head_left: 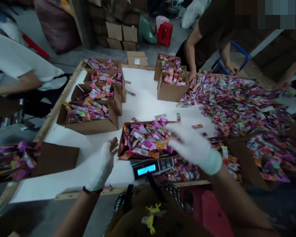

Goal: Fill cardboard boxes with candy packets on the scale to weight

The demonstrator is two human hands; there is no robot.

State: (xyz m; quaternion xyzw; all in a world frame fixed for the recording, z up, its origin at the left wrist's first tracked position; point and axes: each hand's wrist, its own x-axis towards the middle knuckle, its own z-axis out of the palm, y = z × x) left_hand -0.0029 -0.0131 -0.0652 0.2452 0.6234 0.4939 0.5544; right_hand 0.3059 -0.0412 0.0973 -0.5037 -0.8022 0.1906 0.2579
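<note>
A cardboard box (120, 148) full of small pink, purple and orange candy packets (145, 138) sits on a digital scale (153, 168) with a lit blue display. My left hand (103, 164), in a white glove with bare fingertips, is beside the box's left end. It holds nothing and its fingers are apart. Over the box's right end is my right hand (191, 143), also white-gloved. Motion blurs its fingers, so I cannot make out whether a packet is in them.
Several filled boxes (88, 126) line the table's left side; more (172, 92) stand at the back. A large packet heap (236, 102) covers the right. Loose packets lie on the white tabletop (140, 80). A co-worker's hand (192, 76) touches a back box; another person (22, 65) stands left.
</note>
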